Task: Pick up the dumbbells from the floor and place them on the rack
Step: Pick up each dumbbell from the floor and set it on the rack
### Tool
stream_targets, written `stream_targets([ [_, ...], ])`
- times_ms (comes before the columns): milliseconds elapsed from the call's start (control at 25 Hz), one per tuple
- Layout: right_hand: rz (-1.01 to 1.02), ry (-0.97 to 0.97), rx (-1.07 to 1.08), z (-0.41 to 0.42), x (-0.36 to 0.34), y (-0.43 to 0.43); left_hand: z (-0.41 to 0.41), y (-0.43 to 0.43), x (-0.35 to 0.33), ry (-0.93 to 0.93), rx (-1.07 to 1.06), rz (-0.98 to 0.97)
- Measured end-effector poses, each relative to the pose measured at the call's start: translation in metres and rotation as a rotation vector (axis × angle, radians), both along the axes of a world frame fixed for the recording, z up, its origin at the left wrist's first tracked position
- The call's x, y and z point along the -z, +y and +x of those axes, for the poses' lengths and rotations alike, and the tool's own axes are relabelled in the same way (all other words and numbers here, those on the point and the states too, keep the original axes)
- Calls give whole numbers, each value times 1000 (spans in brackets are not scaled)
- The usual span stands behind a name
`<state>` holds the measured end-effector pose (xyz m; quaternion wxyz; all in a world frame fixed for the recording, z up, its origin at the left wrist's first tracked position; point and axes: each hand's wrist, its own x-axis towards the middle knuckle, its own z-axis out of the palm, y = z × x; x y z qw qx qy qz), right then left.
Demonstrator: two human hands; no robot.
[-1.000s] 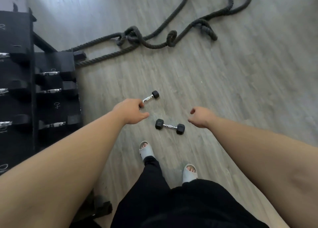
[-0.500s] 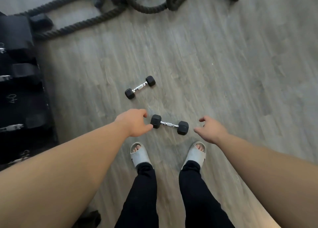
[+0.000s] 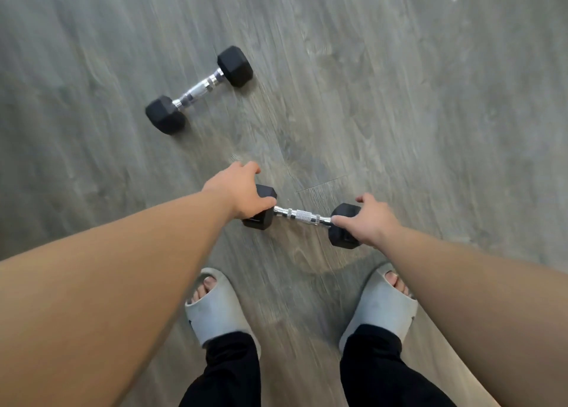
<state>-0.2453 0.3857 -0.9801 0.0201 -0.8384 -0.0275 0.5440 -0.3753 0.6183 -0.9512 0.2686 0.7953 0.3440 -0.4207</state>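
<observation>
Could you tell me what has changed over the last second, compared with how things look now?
Both hands came down onto the near dumbbell: the left hand now rests on its left head and the right hand on its right head, though a closed grip isn't clear. The view dropped closer to the floor, so the rack and rope left the frame. Both dumbbells, including the far dumbbell, lie where they were.
</observation>
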Motion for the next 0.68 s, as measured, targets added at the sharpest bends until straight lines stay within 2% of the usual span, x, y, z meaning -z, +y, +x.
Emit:
stream_targets([
  [120,18,23,105,-9,36,-3,-4,-15,49,55,-76,-46],
  [280,10,12,213,-9,49,-7,-14,-22,67,44,-283,-95],
  [520,47,-23,313,-16,38,-2,-23,-20,56,-29,-397,-77],
  [680,86,-11,341,-19,-5,17,-24,6,4,-28,-347,-43],
])
